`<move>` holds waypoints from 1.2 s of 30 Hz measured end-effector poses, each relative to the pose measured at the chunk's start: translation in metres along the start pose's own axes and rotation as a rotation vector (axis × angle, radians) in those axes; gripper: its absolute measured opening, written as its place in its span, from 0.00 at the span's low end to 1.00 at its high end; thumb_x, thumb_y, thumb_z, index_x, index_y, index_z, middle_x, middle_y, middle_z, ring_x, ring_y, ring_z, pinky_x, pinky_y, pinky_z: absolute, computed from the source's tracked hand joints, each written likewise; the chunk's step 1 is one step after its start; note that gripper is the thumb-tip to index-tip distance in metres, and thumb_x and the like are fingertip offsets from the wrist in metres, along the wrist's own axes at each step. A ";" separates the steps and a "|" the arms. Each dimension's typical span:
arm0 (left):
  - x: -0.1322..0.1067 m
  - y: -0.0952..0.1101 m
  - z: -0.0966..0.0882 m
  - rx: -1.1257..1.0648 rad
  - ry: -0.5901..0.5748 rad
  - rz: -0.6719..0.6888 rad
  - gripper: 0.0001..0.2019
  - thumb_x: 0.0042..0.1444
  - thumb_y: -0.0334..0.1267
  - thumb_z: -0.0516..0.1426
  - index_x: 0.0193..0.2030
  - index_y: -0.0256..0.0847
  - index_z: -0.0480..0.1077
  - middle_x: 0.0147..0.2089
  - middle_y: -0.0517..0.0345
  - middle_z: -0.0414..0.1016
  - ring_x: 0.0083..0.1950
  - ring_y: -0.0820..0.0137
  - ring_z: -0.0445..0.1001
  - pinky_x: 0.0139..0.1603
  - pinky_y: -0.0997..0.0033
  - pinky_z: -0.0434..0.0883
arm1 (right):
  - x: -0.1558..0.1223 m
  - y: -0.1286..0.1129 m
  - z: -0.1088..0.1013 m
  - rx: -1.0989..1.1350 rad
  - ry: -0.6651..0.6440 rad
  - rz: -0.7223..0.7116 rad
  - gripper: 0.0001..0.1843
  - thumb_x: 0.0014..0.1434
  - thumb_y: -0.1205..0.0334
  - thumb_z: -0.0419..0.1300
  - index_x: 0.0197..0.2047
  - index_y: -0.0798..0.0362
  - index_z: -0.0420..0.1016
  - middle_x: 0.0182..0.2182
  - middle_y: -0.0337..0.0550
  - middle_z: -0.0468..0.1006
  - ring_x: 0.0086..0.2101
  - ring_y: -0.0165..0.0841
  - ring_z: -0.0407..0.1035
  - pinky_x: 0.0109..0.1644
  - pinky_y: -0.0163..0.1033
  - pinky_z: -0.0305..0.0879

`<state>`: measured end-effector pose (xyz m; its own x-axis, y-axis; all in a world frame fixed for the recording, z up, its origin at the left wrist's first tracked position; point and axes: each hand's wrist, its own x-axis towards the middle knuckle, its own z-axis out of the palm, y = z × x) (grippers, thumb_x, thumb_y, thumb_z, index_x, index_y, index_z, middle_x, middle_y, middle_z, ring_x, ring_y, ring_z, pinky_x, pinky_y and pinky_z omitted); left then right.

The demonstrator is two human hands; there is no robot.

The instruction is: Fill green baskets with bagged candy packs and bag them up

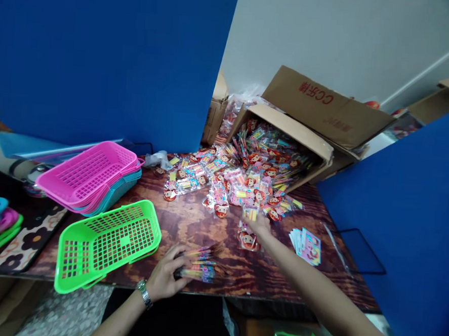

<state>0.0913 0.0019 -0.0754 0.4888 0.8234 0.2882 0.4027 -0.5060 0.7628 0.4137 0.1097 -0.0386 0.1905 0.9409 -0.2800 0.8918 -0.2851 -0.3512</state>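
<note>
My left hand (168,275), with a metal watch (144,294) on its wrist, is closed around a bundle of small colourful packets (202,269) near the table's front edge. Motion blurs the ends of that bundle. Farther forward, my right hand (258,225) pinches a clear packet (248,238) printed with a red-haired cartoon face, with yellow pieces at its top. Just beyond my right hand lies a loose heap of similar packets (223,185). They spill from a cardboard box (291,121) tipped on its side.
A green basket (65,252) stands left of my left hand, with stacked pink and teal baskets (91,172) behind it. Printed cards (306,246) lie at the right of the dark wooden table (190,227). Blue panels (102,59) border both sides.
</note>
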 end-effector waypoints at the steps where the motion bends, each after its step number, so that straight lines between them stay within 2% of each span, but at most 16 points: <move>1: 0.000 0.000 0.000 -0.003 -0.007 0.001 0.08 0.50 0.35 0.58 0.38 0.41 0.71 0.51 0.48 0.67 0.54 0.60 0.67 0.53 0.61 0.67 | -0.003 0.001 0.005 -0.026 0.023 0.053 0.23 0.56 0.47 0.53 0.49 0.54 0.64 0.39 0.53 0.71 0.38 0.41 0.71 0.38 0.42 0.66; 3: 0.001 0.001 -0.001 -0.005 -0.012 0.001 0.07 0.50 0.34 0.58 0.38 0.41 0.71 0.51 0.48 0.67 0.54 0.60 0.67 0.53 0.61 0.67 | -0.009 0.001 0.012 -0.096 0.048 0.103 0.24 0.55 0.46 0.54 0.48 0.55 0.64 0.41 0.55 0.70 0.40 0.43 0.70 0.39 0.43 0.65; 6: 0.001 0.001 -0.001 -0.001 -0.019 0.007 0.07 0.50 0.35 0.59 0.37 0.40 0.71 0.50 0.48 0.67 0.52 0.61 0.67 0.54 0.59 0.66 | -0.016 -0.001 0.004 -0.173 -0.009 0.027 0.22 0.52 0.50 0.59 0.47 0.52 0.64 0.38 0.48 0.72 0.37 0.40 0.70 0.38 0.39 0.63; 9: 0.000 0.001 -0.001 -0.007 -0.030 0.008 0.08 0.50 0.35 0.59 0.38 0.40 0.70 0.50 0.48 0.66 0.52 0.61 0.67 0.53 0.60 0.66 | -0.018 -0.010 -0.020 -0.286 -0.106 -0.250 0.21 0.49 0.55 0.62 0.46 0.51 0.65 0.35 0.44 0.73 0.35 0.37 0.68 0.37 0.36 0.61; 12: 0.000 0.002 -0.002 -0.015 -0.033 -0.005 0.08 0.49 0.36 0.59 0.38 0.40 0.71 0.50 0.49 0.66 0.52 0.62 0.67 0.52 0.61 0.66 | -0.018 -0.037 -0.042 -0.328 -0.121 -0.511 0.22 0.53 0.53 0.59 0.51 0.50 0.64 0.43 0.48 0.70 0.38 0.37 0.67 0.41 0.36 0.60; 14: 0.001 0.003 -0.002 -0.011 -0.036 -0.011 0.08 0.49 0.37 0.59 0.38 0.40 0.71 0.49 0.49 0.66 0.52 0.61 0.67 0.53 0.61 0.66 | -0.020 -0.063 -0.045 -0.317 -0.103 -0.677 0.26 0.56 0.51 0.56 0.57 0.46 0.60 0.49 0.48 0.66 0.40 0.36 0.67 0.42 0.36 0.61; 16: 0.002 0.005 -0.003 -0.008 -0.036 -0.009 0.08 0.50 0.37 0.59 0.38 0.40 0.71 0.49 0.48 0.66 0.52 0.61 0.67 0.53 0.61 0.66 | -0.024 -0.092 -0.035 -0.351 -0.134 -0.790 0.32 0.57 0.52 0.56 0.63 0.42 0.51 0.51 0.47 0.65 0.39 0.35 0.68 0.39 0.36 0.63; 18: 0.003 0.007 -0.004 -0.011 -0.037 -0.006 0.08 0.50 0.37 0.59 0.38 0.40 0.71 0.49 0.49 0.66 0.51 0.62 0.67 0.53 0.61 0.66 | -0.028 -0.117 -0.015 -0.443 -0.184 -0.851 0.35 0.57 0.55 0.56 0.65 0.37 0.46 0.48 0.46 0.67 0.39 0.36 0.69 0.37 0.36 0.64; 21: 0.003 0.007 -0.004 -0.017 -0.029 -0.014 0.08 0.50 0.37 0.59 0.37 0.40 0.71 0.49 0.49 0.66 0.51 0.63 0.67 0.53 0.62 0.66 | -0.030 -0.137 0.017 -0.577 -0.199 -0.947 0.38 0.57 0.58 0.58 0.65 0.33 0.44 0.47 0.48 0.69 0.43 0.42 0.67 0.37 0.38 0.66; 24: 0.003 0.006 -0.003 -0.025 -0.014 -0.005 0.08 0.49 0.37 0.60 0.38 0.40 0.71 0.49 0.49 0.66 0.51 0.62 0.67 0.54 0.61 0.65 | -0.029 -0.137 0.030 -0.566 -0.223 -0.985 0.47 0.50 0.52 0.64 0.66 0.38 0.41 0.47 0.51 0.69 0.46 0.47 0.65 0.38 0.42 0.67; 27: 0.003 0.004 -0.002 -0.028 -0.012 0.004 0.08 0.50 0.37 0.59 0.37 0.40 0.71 0.49 0.49 0.66 0.52 0.62 0.67 0.54 0.61 0.64 | -0.028 -0.130 0.025 -0.495 -0.274 -0.958 0.53 0.47 0.50 0.66 0.67 0.44 0.36 0.50 0.53 0.67 0.49 0.47 0.63 0.41 0.44 0.67; 32: 0.001 0.005 -0.002 -0.008 -0.016 -0.005 0.09 0.50 0.39 0.59 0.38 0.41 0.71 0.51 0.49 0.66 0.52 0.62 0.67 0.56 0.59 0.63 | -0.035 -0.125 0.020 -0.470 -0.340 -0.917 0.45 0.53 0.57 0.61 0.67 0.49 0.40 0.51 0.53 0.69 0.46 0.43 0.67 0.43 0.41 0.66; 36: 0.002 0.006 -0.004 0.005 -0.017 0.003 0.09 0.48 0.37 0.60 0.38 0.41 0.72 0.51 0.49 0.67 0.50 0.62 0.68 0.57 0.57 0.62 | -0.043 -0.120 0.019 -0.415 -0.402 -0.994 0.39 0.54 0.52 0.60 0.65 0.48 0.48 0.53 0.53 0.67 0.48 0.44 0.66 0.47 0.43 0.64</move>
<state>0.0919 0.0016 -0.0678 0.5031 0.8174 0.2807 0.4052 -0.5100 0.7588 0.2906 0.1004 -0.0018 -0.7511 0.5690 -0.3348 0.6555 0.7029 -0.2762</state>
